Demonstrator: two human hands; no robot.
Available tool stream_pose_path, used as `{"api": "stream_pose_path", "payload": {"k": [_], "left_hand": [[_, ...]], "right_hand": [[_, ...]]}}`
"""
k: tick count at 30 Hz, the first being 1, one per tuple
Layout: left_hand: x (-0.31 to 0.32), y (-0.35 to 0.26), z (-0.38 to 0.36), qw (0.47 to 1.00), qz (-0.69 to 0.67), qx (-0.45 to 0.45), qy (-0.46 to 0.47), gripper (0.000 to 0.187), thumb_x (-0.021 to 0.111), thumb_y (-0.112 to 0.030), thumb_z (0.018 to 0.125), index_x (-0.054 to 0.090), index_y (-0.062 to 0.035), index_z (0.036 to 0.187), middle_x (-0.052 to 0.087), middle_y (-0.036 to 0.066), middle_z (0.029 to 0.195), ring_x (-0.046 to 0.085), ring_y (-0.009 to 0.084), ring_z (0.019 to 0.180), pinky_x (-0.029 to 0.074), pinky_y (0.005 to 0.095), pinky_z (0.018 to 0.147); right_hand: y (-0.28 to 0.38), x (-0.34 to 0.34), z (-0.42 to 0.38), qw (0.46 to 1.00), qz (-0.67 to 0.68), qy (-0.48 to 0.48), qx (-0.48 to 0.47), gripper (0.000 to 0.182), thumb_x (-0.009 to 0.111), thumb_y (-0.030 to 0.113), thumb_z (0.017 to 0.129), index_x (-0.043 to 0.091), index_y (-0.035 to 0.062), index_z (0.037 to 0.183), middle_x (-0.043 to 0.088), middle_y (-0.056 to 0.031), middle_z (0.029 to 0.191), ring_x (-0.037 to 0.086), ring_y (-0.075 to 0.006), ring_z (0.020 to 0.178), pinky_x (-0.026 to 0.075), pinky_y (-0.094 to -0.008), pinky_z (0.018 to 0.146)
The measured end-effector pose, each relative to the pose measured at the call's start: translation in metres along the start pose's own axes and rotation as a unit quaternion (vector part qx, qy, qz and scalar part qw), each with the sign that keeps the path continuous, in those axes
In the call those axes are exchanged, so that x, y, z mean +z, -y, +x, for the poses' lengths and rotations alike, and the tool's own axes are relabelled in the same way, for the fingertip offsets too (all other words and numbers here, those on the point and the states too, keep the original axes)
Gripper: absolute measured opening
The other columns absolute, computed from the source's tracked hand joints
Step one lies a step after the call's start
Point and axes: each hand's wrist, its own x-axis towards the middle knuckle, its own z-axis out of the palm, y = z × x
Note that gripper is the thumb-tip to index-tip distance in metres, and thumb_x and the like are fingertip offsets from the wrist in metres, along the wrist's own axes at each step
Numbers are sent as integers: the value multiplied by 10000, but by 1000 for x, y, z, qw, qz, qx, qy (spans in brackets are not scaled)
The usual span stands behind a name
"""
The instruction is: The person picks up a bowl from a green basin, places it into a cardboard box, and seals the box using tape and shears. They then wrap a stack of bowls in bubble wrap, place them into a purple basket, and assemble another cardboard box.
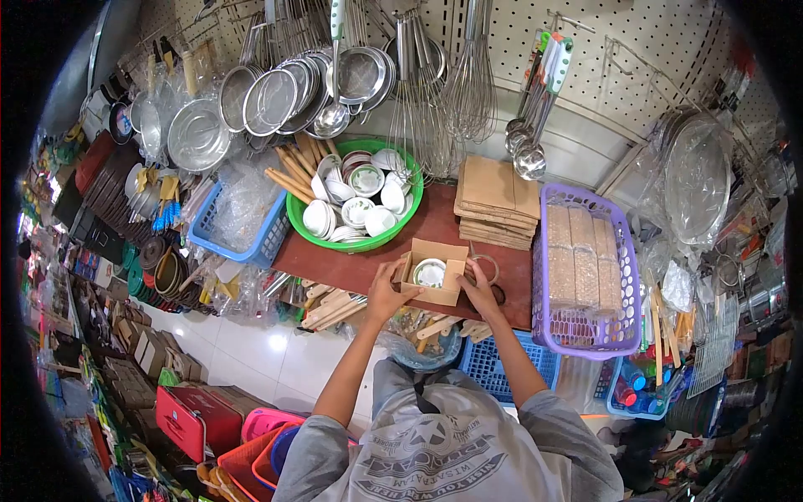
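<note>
A small open cardboard box (441, 250) rests near the front edge of the reddish-brown table, between my two hands. Inside it lies a small white dish (430, 274) with a green pattern. My left hand (388, 293) grips the box's left side, thumb at the front corner. On the opposite side, my right hand (478, 286) has its fingers against the right flap, holding the box from there. Behind the box stands a green basin (294, 212) of similar white dishes and small bowls, with wooden-handled tools leaning at its left.
Flattened cardboard boxes (499, 188) are stacked behind my right hand. A roll of tape (485, 268) lies right of the box. A purple basket (548, 330) holds bubble-wrapped packs. Strainers (270, 102) and whisks (470, 92) hang above; a blue basket (266, 243) stands left.
</note>
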Motion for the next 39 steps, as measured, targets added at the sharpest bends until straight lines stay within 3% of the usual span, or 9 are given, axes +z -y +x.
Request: {"api": "stream_pose_path", "payload": {"k": [7, 10, 16, 19, 23, 28, 34, 37, 39], "left_hand": [[11, 15, -8, 999, 5, 20, -35, 830, 911, -302, 646, 516, -180, 1365, 416, 157, 1268, 445, 363, 1221, 428, 443, 1028], [14, 13, -8, 997, -38, 55, -50, 820, 899, -276, 663, 508, -168, 1375, 423, 158, 1291, 434, 366, 1227, 397, 453, 1047], [7, -15, -12, 987, 40, 143, -61, 829, 832, -203, 726, 441, -158, 1456, 495, 143, 1367, 456, 362, 1154, 346, 457, 1021], [8, -16, -16, 986, 109, 129, 11, 840, 801, -271, 754, 406, -160, 1487, 564, 119, 1338, 456, 340, 1143, 323, 449, 1011], [-5, -26, -19, 982, 143, 126, 17, 869, 781, -395, 757, 390, -168, 1499, 587, 89, 1332, 455, 322, 1149, 294, 463, 1022], [-19, -31, -22, 970, 180, 160, 30, 867, 761, -450, 783, 370, -184, 1511, 613, 71, 1305, 458, 290, 1165, 264, 469, 1025], [2, -4, -5, 998, 47, 48, -21, 750, 729, -410, 849, 393, -196, 1484, 685, -55, 1167, 486, 222, 1130, 243, 434, 1018], [8, -4, -1, 999, 11, 11, -39, 702, 741, -360, 850, 423, -196, 1454, 677, -72, 1181, 513, 201, 1065, 260, 441, 998], [13, -13, -2, 998, 11, 11, -65, 707, 767, -272, 833, 429, -187, 1448, 670, -22, 1097, 511, 197, 997, 314, 423, 979]], "right_hand": [[4, -7, 4, 999, -30, 38, 7, 521, 654, 136, 940, 429, 25, 1397, 529, -115, 1349, 474, -200, 1299, 405, -330, 1070], [1, -8, 5, 999, -15, 46, -10, 527, 662, 129, 934, 429, 23, 1395, 541, -108, 1319, 494, -189, 1267, 418, -322, 1053], [-3, -11, 7, 998, 18, 52, -14, 603, 674, 138, 934, 373, 12, 1441, 542, -130, 1308, 514, -205, 1244, 441, -328, 1029], [-1, -11, 6, 998, 25, 49, -8, 630, 671, 129, 934, 346, 27, 1465, 545, -129, 1299, 517, -199, 1235, 454, -318, 1011], [-1, -12, 8, 999, 9, 49, 3, 705, 674, 140, 935, 281, 47, 1513, 539, -139, 1312, 514, -205, 1244, 455, -322, 1014], [16, -12, 2, 997, 27, 64, 29, 785, 681, 228, 935, 220, 110, 1560, 499, -158, 1372, 478, -267, 1292, 513, -393, 974], [7, -15, 5, 996, 33, 71, 44, 748, 652, 237, 958, 228, 129, 1563, 477, -172, 1410, 456, -272, 1322, 516, -398, 973], [5, -15, 4, 996, 20, 74, 39, 693, 629, 244, 974, 263, 150, 1555, 479, -161, 1421, 457, -260, 1325, 509, -397, 974], [10, -14, 2, 996, 11, 79, 30, 644, 615, 245, 984, 303, 168, 1541, 486, -144, 1421, 465, -247, 1320, 504, -388, 972]]}}
